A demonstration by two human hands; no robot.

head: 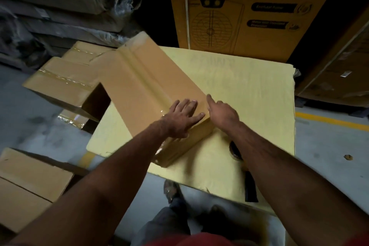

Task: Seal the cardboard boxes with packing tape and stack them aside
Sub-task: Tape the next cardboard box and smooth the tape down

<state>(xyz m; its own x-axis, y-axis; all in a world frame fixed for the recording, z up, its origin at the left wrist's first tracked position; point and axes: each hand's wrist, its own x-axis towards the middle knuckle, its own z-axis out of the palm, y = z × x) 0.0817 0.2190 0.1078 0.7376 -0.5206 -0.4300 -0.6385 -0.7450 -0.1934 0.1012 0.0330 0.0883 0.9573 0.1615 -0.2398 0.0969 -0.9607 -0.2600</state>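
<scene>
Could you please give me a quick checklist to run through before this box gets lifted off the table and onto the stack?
1. Tape along the top seam of the long box: a glossy strip runs its whole length: ok.
2. Tape folded down over the near end: shiny film shows there, but blurred: cannot tell.
3. Left hand flat on the box top, fingers straight: ok.
4. Right hand at the box's near right corner; a firm hold is not visible: cannot tell.
5. Landing spot: taped boxes lie left of the yellow table, tops bare: ok.
6. Tape roll beside the box, partly hidden under the right forearm: ok.
</scene>
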